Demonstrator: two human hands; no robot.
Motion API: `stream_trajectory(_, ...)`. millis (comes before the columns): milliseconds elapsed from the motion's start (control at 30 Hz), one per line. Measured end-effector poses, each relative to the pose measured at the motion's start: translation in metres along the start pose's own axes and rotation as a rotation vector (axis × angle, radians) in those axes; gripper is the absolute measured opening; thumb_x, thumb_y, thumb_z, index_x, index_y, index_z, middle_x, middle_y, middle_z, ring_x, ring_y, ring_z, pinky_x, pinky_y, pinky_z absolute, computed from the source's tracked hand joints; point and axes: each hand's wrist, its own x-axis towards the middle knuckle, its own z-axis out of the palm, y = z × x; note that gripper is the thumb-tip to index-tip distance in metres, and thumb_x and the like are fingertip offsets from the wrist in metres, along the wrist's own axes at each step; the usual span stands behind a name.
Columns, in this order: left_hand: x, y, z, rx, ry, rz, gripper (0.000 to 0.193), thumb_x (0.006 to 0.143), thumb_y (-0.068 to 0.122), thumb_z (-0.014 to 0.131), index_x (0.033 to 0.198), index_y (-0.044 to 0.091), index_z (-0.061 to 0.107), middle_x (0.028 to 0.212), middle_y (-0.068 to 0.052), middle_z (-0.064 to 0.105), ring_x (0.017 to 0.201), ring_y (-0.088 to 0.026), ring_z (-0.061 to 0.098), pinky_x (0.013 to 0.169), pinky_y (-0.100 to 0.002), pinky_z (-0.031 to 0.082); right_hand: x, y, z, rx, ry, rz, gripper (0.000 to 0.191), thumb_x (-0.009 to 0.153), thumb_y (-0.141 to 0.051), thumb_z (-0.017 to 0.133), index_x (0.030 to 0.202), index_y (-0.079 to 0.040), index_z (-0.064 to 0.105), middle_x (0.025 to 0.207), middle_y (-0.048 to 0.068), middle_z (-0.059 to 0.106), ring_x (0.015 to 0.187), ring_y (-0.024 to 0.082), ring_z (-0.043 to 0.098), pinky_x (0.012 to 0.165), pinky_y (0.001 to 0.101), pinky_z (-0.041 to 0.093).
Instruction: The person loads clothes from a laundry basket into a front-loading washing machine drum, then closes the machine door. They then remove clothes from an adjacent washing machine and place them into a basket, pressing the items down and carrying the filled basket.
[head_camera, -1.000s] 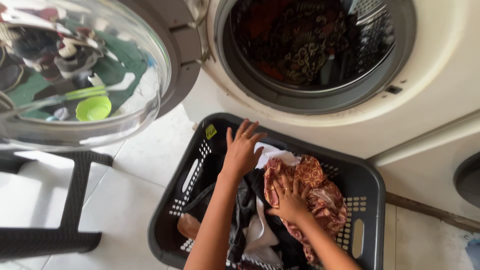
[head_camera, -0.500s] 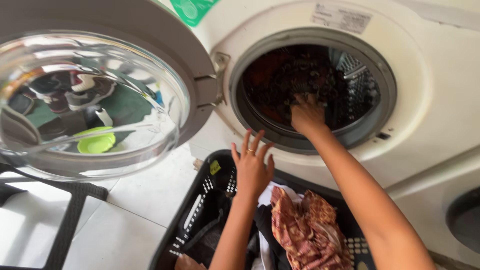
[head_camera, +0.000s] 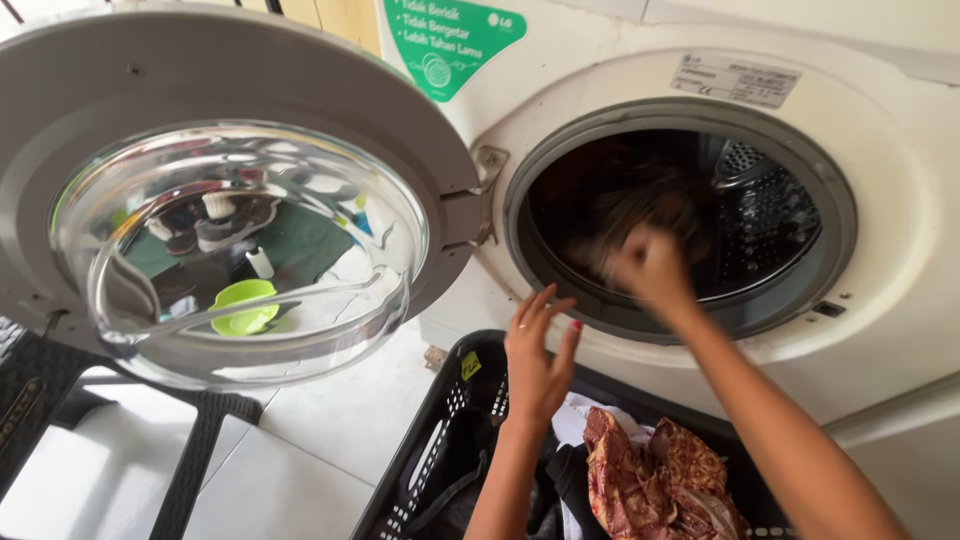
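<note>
A white front-loading washing machine (head_camera: 900, 300) has its round drum opening (head_camera: 770, 210) uncovered. My right hand (head_camera: 652, 268) is at the mouth of the drum, blurred by motion. Its fingers are closed on a dark, blurred piece of laundry (head_camera: 630, 208). My left hand (head_camera: 538, 358) hovers open with fingers spread above a black laundry basket (head_camera: 440, 440) standing on the floor below the drum. In the basket lie a red-brown patterned cloth (head_camera: 650, 480), a white cloth (head_camera: 575, 415) and dark clothes.
The machine's round door (head_camera: 240, 240), grey-rimmed with a bulging glass pane, is swung wide to the left. A black lattice stand (head_camera: 40, 390) sits at the lower left on the white tiled floor (head_camera: 300, 450). A green sticker (head_camera: 450, 45) is on the machine's top.
Both hands were down in the basket a second ago. My right hand then reached deep into the drum and has now drawn back to its mouth. My left hand lifted off the basket.
</note>
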Motion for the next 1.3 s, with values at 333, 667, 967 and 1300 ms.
stream_trajectory(333, 0.001, 0.008, -0.026, -0.048, -0.616, -0.280, 0.061, 0.072, 0.009, 0.070, 0.132, 0.008, 0.066, 0.114, -0.016, 0.078, 0.107, -0.022, 0.074, 0.096, -0.033, 0.054, -0.122, -0.118, -0.078, 0.260, -0.460, 0.002, 0.014, 0.088, -0.017, 0.074, 0.080, -0.006, 0.072, 0.072, 0.000, 0.073, 0.065, 0.011, 0.070, 0.059, 0.0296, 0.056)
stream_trajectory(667, 0.020, 0.075, -0.078, 0.348, -0.999, -0.433, 0.041, 0.085, 0.035, 0.072, 0.125, 0.027, 0.074, 0.107, -0.003, 0.081, 0.085, -0.019, 0.077, 0.080, -0.033, 0.060, -0.004, 0.046, -0.005, -0.469, -0.170, 0.367, 0.016, 0.098, -0.023, 0.062, 0.103, -0.014, 0.074, 0.097, 0.011, 0.077, 0.088, 0.034, 0.073, 0.083, 0.0494, 0.055)
stream_trajectory(967, 0.029, 0.072, -0.046, 0.310, -0.076, 0.145, 0.028, 0.088, 0.008, 0.064, 0.115, 0.009, 0.071, 0.126, -0.013, 0.071, 0.103, -0.036, 0.068, 0.089, -0.046, 0.052, -0.045, -0.015, 0.027, -0.688, 0.050, -0.042, 0.018, 0.086, -0.009, 0.066, 0.102, -0.014, 0.074, 0.117, 0.009, 0.075, 0.119, 0.040, 0.062, 0.100, 0.0507, 0.054)
stream_trajectory(1300, 0.032, 0.055, -0.029, 0.229, -0.132, 0.176, 0.022, 0.089, 0.003, 0.061, 0.107, 0.009, 0.072, 0.121, -0.008, 0.073, 0.117, -0.034, 0.063, 0.099, -0.047, 0.046, 0.015, -0.001, -0.028, -0.673, -0.377, 0.305, 0.037, 0.089, -0.004, 0.058, 0.116, -0.019, 0.078, 0.119, 0.007, 0.076, 0.106, 0.027, 0.072, 0.095, 0.0434, 0.055)
